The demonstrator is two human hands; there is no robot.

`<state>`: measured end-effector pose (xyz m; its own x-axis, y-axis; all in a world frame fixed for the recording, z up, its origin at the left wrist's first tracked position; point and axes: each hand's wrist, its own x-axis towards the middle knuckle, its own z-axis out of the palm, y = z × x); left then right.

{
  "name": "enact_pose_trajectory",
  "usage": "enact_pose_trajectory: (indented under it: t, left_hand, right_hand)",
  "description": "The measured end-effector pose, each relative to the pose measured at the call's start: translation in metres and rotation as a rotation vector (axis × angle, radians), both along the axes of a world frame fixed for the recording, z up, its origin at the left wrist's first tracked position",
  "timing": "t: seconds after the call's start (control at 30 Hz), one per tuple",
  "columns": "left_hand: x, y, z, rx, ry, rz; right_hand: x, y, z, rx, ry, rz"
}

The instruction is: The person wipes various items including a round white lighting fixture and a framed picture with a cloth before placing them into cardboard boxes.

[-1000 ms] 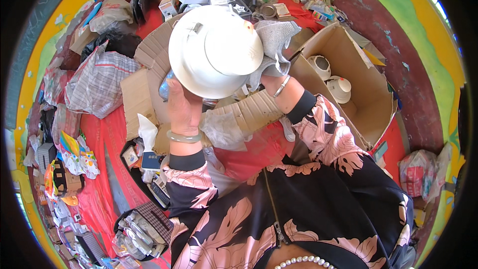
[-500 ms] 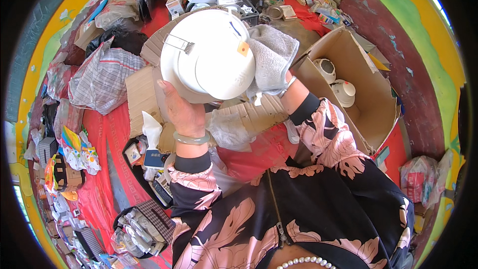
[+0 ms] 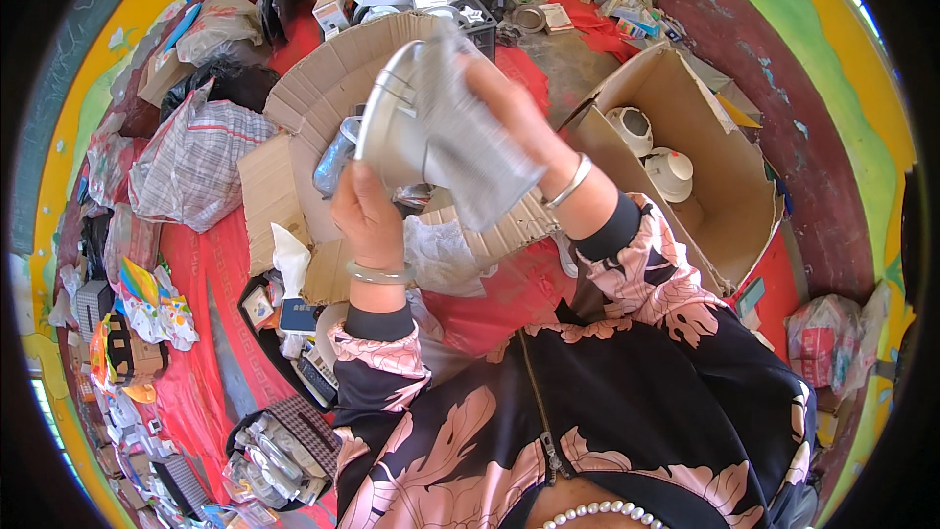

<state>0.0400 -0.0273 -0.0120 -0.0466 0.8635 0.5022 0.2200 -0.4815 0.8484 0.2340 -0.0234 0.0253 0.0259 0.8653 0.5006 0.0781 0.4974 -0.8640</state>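
Observation:
A round white recessed downlight [image 3: 392, 142], turned nearly edge-on, is held up over an open cardboard box [image 3: 318, 83]. My left hand [image 3: 367, 220] grips the lower part of its rim, thumb up against it. In my right hand [image 3: 514, 113] is a grey cloth [image 3: 480, 171], which lies over the downlight's right side and is smeared by motion. The cloth hides much of the downlight and some of my right fingers. Inside the box below, a blue clear-wrapped item [image 3: 336, 159] shows beside the downlight.
To the right, a tall cardboard box [image 3: 729, 162] holds two white cup-shaped fittings [image 3: 670, 174]. A checked bag [image 3: 201, 162] lies to the left. Nearer are a black bin [image 3: 269, 318] of small goods and a houndstooth box [image 3: 304, 431] of packets. Piled goods line the back.
The downlight has turned from face-up to nearly edge-on. My right hand and the cloth have swung leftward over it, and my left hand has shifted slightly along the rim.

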Motion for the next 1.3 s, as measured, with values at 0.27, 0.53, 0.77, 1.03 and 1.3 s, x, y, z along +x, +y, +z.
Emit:
enact_pose_trajectory:
  t: [0.27, 0.53, 0.77, 1.03, 1.3]
  left_hand:
    - [0.017, -0.012, 0.002, 0.277, 0.246, -0.014]
    - [0.02, -0.014, 0.001, 0.279, 0.201, 0.017]
    - [0.022, -0.019, 0.01, 0.386, 0.216, -0.022]
    - [0.021, -0.016, 0.007, 0.295, 0.215, 0.012]
    - [0.025, -0.019, 0.005, 0.284, 0.183, 0.011]
  right_hand:
    - [-0.018, -0.016, 0.011, 0.244, -0.475, -0.473]
    - [-0.02, -0.013, 0.02, 0.415, -0.495, -0.493]
    - [-0.016, -0.015, 0.017, 0.368, -0.64, -0.626]
    - [-0.019, -0.015, 0.018, 0.367, -0.525, -0.534]
    - [-0.018, -0.017, 0.02, 0.424, -0.684, -0.628]
